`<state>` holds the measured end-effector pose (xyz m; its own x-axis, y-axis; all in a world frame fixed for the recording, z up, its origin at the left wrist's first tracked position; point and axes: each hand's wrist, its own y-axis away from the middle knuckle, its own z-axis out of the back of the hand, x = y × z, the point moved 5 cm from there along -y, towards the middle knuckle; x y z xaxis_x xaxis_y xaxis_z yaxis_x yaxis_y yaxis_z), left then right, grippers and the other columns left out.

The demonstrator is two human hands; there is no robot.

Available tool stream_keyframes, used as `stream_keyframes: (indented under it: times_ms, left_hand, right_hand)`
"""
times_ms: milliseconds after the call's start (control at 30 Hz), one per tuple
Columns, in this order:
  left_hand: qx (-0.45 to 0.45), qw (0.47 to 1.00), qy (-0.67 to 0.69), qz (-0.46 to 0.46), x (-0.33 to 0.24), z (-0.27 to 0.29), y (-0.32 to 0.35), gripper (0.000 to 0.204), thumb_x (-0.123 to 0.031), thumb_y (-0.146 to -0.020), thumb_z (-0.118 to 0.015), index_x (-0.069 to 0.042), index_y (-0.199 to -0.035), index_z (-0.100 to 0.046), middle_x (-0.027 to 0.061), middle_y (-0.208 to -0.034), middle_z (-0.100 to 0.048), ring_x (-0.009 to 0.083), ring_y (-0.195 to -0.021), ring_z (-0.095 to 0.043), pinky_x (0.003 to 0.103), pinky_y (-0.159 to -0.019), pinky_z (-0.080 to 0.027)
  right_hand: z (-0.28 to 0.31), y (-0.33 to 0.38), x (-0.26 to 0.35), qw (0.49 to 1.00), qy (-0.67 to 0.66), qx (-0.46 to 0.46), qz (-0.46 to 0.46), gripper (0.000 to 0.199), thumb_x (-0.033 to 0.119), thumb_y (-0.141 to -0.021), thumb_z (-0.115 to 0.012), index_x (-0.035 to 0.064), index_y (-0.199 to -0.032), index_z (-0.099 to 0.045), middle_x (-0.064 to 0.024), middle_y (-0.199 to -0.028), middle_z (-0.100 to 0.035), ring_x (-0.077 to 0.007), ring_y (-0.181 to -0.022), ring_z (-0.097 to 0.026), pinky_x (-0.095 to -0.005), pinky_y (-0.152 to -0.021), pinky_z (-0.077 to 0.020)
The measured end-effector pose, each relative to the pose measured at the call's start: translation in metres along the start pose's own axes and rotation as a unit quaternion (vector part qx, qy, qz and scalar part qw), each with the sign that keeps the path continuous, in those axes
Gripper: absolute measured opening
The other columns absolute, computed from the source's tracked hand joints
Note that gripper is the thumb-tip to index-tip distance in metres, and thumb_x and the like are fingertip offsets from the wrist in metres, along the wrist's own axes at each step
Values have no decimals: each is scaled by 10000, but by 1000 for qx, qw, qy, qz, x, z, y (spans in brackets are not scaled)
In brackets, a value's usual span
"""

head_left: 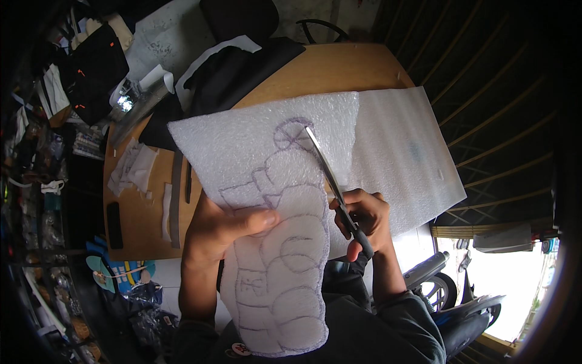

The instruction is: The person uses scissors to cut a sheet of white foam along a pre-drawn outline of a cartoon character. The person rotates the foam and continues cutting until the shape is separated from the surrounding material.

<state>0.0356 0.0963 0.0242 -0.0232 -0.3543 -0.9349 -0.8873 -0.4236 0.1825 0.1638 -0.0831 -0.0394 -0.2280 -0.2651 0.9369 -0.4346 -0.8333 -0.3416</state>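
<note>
A white foam sheet (291, 200) with a purple-outlined drawing of rounded shapes hangs in front of me, above the table's near edge. My left hand (233, 224) grips its left side, thumb on top and fingers hidden beneath. My right hand (364, 221) is closed round the dark handles of a pair of scissors (327, 164). The blades lie along the drawing's right outline, their tip near a small segmented circle at the top. Below the scissors, the sheet's right edge follows the drawn line. From this angle I cannot tell how far the blades are apart.
A larger white foam sheet (412, 151) covers the right of the wooden table (327, 67). Black fabric (236, 73) lies at the back. White scraps (133, 167), a grey strip (176, 200) and a black phone-like object (114, 224) are at left. A motorcycle (448, 297) stands at lower right.
</note>
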Motion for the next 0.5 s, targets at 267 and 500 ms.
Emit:
stream_keyframes:
  times_ms: [267,500]
  left_hand:
    - [9,1000,-6,9,0,4,1,721,-128,-582,-758,78,-1187,-424,164,-1011,-559,248,-924,-568,335,-836,-456]
    - [18,1000,0,17,-2,4,1,711,-138,-579,-763,84,-1171,-438,166,-991,-572,252,-918,-574,345,-831,-470]
  right_hand:
    - [5,0,5,999,49,24,-3,773,445,-463,-895,-13,-1002,-583,-5,-609,-553,-61,-535,-529,-195,-493,-388]
    - [4,-4,8,1000,17,-9,-4,799,615,-511,-780,-28,-942,-584,14,-528,-515,-49,-452,-494,-184,-438,-328]
